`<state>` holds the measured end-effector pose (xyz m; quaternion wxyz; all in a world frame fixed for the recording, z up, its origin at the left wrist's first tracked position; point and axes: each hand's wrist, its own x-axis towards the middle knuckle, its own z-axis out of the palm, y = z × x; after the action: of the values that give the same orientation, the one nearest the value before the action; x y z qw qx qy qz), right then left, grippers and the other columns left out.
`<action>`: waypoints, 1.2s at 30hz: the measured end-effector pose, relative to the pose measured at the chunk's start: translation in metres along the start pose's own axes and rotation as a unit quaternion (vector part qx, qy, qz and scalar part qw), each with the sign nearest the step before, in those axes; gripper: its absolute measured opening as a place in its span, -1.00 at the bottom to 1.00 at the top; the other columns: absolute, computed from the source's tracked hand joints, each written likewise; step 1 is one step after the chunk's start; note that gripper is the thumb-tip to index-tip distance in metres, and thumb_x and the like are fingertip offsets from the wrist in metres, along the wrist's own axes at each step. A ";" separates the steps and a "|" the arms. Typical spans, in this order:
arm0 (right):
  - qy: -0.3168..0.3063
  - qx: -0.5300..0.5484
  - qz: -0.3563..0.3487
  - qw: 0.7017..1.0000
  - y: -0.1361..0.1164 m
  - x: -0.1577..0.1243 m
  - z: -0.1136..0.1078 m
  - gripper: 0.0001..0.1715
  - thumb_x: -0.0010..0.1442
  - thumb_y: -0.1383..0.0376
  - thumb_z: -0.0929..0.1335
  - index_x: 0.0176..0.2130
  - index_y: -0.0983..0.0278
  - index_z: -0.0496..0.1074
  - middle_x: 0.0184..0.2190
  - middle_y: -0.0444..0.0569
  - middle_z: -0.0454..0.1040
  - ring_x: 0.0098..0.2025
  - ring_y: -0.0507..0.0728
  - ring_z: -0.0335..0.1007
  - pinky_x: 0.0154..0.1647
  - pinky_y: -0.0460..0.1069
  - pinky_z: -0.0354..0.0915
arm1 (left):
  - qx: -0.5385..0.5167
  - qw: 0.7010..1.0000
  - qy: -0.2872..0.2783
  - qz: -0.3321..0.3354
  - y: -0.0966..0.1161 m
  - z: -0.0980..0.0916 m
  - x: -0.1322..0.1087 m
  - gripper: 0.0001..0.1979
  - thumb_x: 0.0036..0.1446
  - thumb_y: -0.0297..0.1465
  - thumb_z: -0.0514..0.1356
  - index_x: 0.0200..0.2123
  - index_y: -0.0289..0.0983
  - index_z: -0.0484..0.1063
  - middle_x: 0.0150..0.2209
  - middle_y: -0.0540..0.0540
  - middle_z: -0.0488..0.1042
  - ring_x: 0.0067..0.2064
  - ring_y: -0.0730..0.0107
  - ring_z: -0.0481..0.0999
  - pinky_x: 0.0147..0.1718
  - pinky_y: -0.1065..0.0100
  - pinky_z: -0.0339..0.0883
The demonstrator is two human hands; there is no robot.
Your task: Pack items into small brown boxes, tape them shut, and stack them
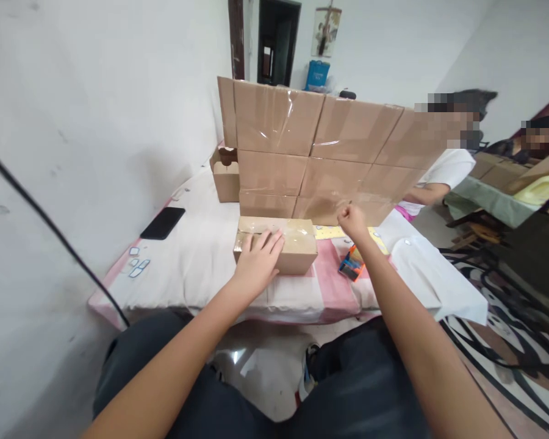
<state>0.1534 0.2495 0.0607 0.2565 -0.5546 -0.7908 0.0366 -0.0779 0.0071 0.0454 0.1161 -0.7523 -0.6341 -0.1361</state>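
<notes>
A small cardboard box (295, 261) with clear tape over its top sits on the cloth-covered table. My left hand (258, 256) lies on the box's top left part, fingers spread and stretched out. My right hand (351, 218) is raised to the right of the box, in front of a tall cardboard panel (274, 171). Its fingers are closed together; what they hold, if anything, I cannot make out. Below that hand, an orange and blue tape dispenser (351, 263) lies on the table, partly behind my right forearm.
A black phone (163, 223) lies on the table (201, 268) at the left, near the wall. An open cardboard box (226, 180) stands beside the panel's left edge. Behind the panel at the right is a person in a white top (448, 171); another person is farther right.
</notes>
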 end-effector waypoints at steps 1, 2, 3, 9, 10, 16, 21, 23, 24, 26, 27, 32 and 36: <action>-0.034 -0.002 -0.001 0.999 0.011 -0.005 0.007 -0.83 0.19 0.42 0.25 -0.30 0.31 0.44 -0.36 0.09 0.47 -0.29 0.20 0.34 -0.26 0.03 0.23 | 0.004 1.000 0.001 0.009 -0.001 0.000 0.000 -0.30 0.16 -0.41 0.24 0.35 -0.21 0.15 0.43 -0.17 0.10 0.42 -0.04 0.07 0.31 -0.16 0.01; -0.068 -0.006 -0.005 0.998 0.017 -0.011 0.016 -0.84 0.17 0.41 0.27 -0.30 0.31 0.45 -0.37 0.06 0.48 -0.31 0.17 0.34 -0.28 0.00 0.23 | 0.008 1.000 0.003 0.016 -0.002 0.001 0.000 -0.32 0.17 -0.40 0.23 0.34 -0.21 0.17 0.43 -0.16 0.09 0.43 -0.04 0.05 0.32 -0.16 0.01; -0.098 -0.007 -0.014 0.995 0.021 -0.016 0.025 -0.85 0.15 0.40 0.30 -0.30 0.31 0.47 -0.36 0.03 0.50 -0.31 0.15 0.35 -0.28 -0.02 0.23 | 0.012 1.000 0.004 0.023 -0.004 0.001 0.001 -0.35 0.17 -0.40 0.22 0.33 -0.20 0.19 0.43 -0.15 0.08 0.43 -0.05 0.05 0.32 -0.17 0.00; -0.221 0.036 -0.104 0.969 0.017 -0.027 0.067 -0.61 0.14 0.43 0.34 -0.03 0.26 0.54 -0.17 0.04 0.48 -0.22 0.11 0.39 -0.12 -0.05 0.26 | 0.002 0.999 -0.007 0.042 -0.020 0.000 0.012 -0.43 0.26 -0.36 0.17 0.32 -0.08 0.19 0.36 -0.06 0.25 0.31 -0.01 0.30 0.19 -0.13 0.14; -0.241 0.044 -0.129 0.961 0.019 -0.027 0.069 -0.58 0.17 0.45 0.31 0.00 0.27 0.53 -0.14 0.05 0.45 -0.21 0.11 0.38 -0.10 -0.04 0.26 | -0.001 0.999 -0.008 0.038 -0.021 0.000 0.014 -0.43 0.26 -0.35 0.17 0.32 -0.05 0.18 0.34 -0.05 0.28 0.28 0.00 0.34 0.13 -0.09 0.20; -0.262 0.058 -0.168 0.949 0.034 -0.036 0.064 -0.65 0.27 0.35 0.29 -0.01 0.21 0.53 -0.10 0.04 0.36 -0.21 0.13 0.41 -0.13 -0.01 0.27 | 0.014 1.000 0.010 0.021 -0.026 0.001 0.013 -0.29 0.28 -0.30 0.17 0.42 0.02 -0.03 0.25 -0.03 0.41 0.15 -0.08 0.47 -0.05 -0.03 0.26; -0.243 -0.012 -0.110 0.964 0.025 -0.036 0.063 -0.75 0.27 0.22 0.34 -0.16 0.25 0.58 -0.12 0.12 0.43 -0.24 0.21 0.44 -0.28 0.03 0.23 | 0.041 0.999 0.015 0.007 -0.026 0.004 0.013 -0.25 0.29 -0.25 0.17 0.44 0.02 -0.11 0.24 -0.05 0.42 0.17 -0.12 0.46 -0.06 -0.04 0.25; -0.246 -0.040 -0.110 0.962 0.017 -0.033 0.064 -0.75 0.27 0.21 0.35 -0.21 0.28 0.58 -0.12 0.16 0.46 -0.20 0.25 0.46 -0.29 0.04 0.23 | 0.047 0.999 0.017 0.004 -0.026 0.004 0.013 -0.25 0.29 -0.26 0.18 0.44 0.01 -0.09 0.23 -0.06 0.44 0.17 -0.11 0.45 -0.06 -0.03 0.25; -0.249 -0.055 -0.115 0.960 0.013 -0.031 0.065 -0.75 0.28 0.22 0.34 -0.22 0.30 0.57 -0.12 0.18 0.47 -0.19 0.26 0.47 -0.29 0.05 0.23 | 0.050 0.999 0.018 0.005 -0.025 0.005 0.014 -0.26 0.29 -0.26 0.18 0.44 -0.01 -0.07 0.22 -0.06 0.44 0.17 -0.10 0.45 -0.07 -0.02 0.24; -0.261 -0.088 -0.129 0.953 0.005 -0.028 0.067 -0.75 0.30 0.30 0.29 -0.21 0.35 0.55 -0.13 0.20 0.49 -0.18 0.27 0.48 -0.28 0.04 0.25 | 0.055 0.998 0.026 0.013 -0.026 0.006 0.013 -0.27 0.27 -0.26 0.21 0.43 -0.03 -0.01 0.21 -0.06 0.45 0.15 -0.09 0.47 -0.09 0.01 0.23; -0.266 -0.105 -0.136 0.949 0.002 -0.027 0.067 -0.73 0.30 0.35 0.26 -0.20 0.37 0.54 -0.14 0.21 0.49 -0.17 0.27 0.49 -0.27 0.04 0.25 | 0.057 0.998 0.032 0.020 -0.027 0.007 0.013 -0.27 0.26 -0.26 0.23 0.42 -0.05 0.02 0.21 -0.06 0.46 0.13 -0.09 0.48 -0.10 0.02 0.23; -0.280 -0.138 -0.172 0.934 -0.002 -0.025 0.064 -0.71 0.31 0.40 0.21 -0.19 0.40 0.50 -0.12 0.23 0.49 -0.15 0.26 0.48 -0.29 0.02 0.22 | 0.067 0.994 0.073 0.052 -0.031 0.009 0.013 -0.27 0.21 -0.26 0.29 0.39 -0.12 0.11 0.20 -0.02 0.47 0.08 -0.03 0.51 -0.13 0.07 0.21; -0.289 -0.040 -0.135 0.947 0.007 -0.030 0.047 -0.77 0.31 0.33 0.23 -0.31 0.33 0.43 -0.21 0.12 0.50 -0.27 0.15 0.41 -0.37 -0.02 0.13 | 0.062 0.994 0.074 0.057 -0.036 0.008 0.011 -0.27 0.21 -0.26 0.28 0.39 -0.11 0.12 0.19 -0.01 0.47 0.08 -0.01 0.51 -0.14 0.07 0.20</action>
<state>0.1459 0.2364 0.0063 -0.0027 -0.4180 -0.8992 0.1288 -0.1112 0.0263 0.0414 0.2170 -0.7662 -0.5872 -0.1452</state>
